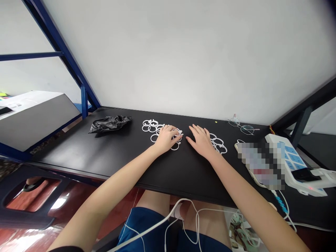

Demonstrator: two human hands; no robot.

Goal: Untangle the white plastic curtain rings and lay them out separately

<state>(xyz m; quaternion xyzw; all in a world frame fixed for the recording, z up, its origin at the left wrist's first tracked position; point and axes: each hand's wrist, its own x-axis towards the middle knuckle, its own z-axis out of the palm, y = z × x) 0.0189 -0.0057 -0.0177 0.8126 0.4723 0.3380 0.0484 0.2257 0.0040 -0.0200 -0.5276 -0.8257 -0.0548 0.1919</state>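
White plastic-looking rings with small knobs (153,126) lie in a loose cluster on the black tabletop (126,150). Over the right end of this cluster rests my left hand (165,138), palm down, fingers reaching forward and thumb apart. It covers some of the rings, and I cannot tell whether it presses on them. My right hand (201,140) lies flat on the table with its fingers spread. Just beyond its right side is a smaller group of similar white rings (218,142), partly hidden by the hand. A strip of bare black table separates the two hands.
A crumpled black plastic bag (110,124) lies at the left. To the right are eyeglasses (247,130), a blurred-out phone (258,166) and a white power strip (292,159). White cables (181,201) hang across my lap. A pale wall (183,63) stands behind.
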